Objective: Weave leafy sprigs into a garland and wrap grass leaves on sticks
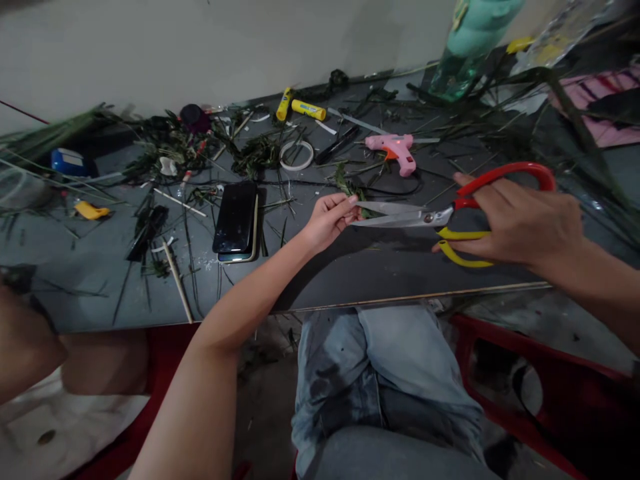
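Note:
My right hand (533, 223) is wrapped round the handles of a pair of scissors (395, 219), one handle red and the other yellow. The blades are parted and point left, their tips reaching my left hand (330, 219). With thumb and fingers pinched together, my left hand holds a small green leaf (367, 212), part of it lying between the blades. Fingers hide the rest of the leaf. Just behind the scissors lies a pink glue gun (393, 148) with a small light glowing on its body.
Across the grey table (320, 280) lie scattered green strips, two stacked phones (235, 220), a tape roll (297, 155), yellow glue sticks (307, 109) and a wooden stick (177, 280). A green bottle (460, 53) stands at the back right. Another person's arm (25, 333) is at far left.

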